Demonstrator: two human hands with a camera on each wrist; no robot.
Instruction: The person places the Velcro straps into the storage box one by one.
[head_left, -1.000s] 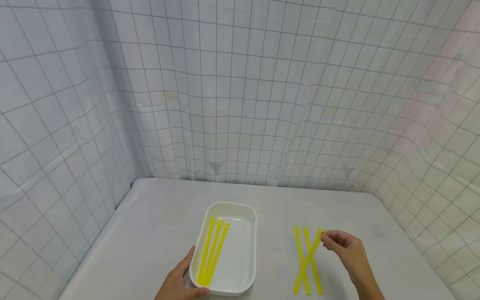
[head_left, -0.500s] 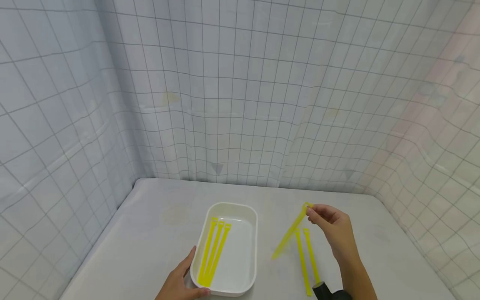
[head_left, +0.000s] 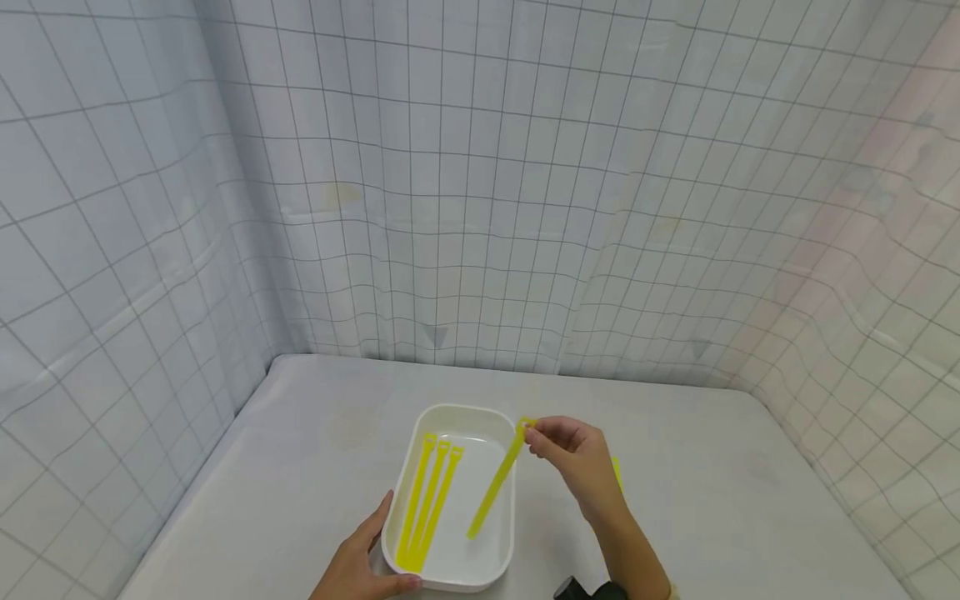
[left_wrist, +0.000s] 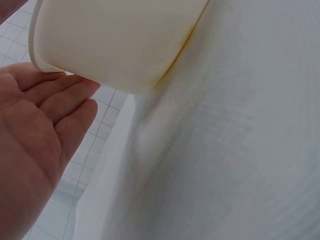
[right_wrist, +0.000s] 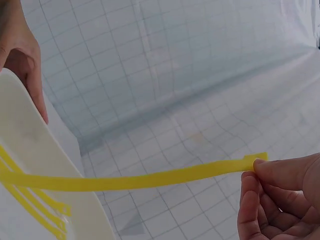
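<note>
My right hand [head_left: 573, 462] pinches a yellow cable tie [head_left: 495, 487] by its slotted head, between thumb and finger. The tie slants down to the left over the right half of a white tray [head_left: 483, 450], its free end low. In the right wrist view that tie [right_wrist: 135, 182] stretches out from the fingertips, above the tray. Several yellow ties [head_left: 428, 508] lie side by side along the tray's left side, heads at the far end. My left hand [head_left: 360, 562] rests against the tray's near left corner. Its fingers [left_wrist: 67, 100] lie nearly straight along the tray's outer wall.
Part of another yellow tie [head_left: 617, 473] shows on the table behind my right wrist, which hides the rest. A black device [head_left: 592, 590] sits at that wrist. White cloth covers the table [head_left: 322, 425]; gridded curtains [head_left: 480, 208] hang at the back and both sides.
My right hand has lifted one tie off the loose ties on the table and carried it left, over the tray. The left hand and tray have stayed put.
</note>
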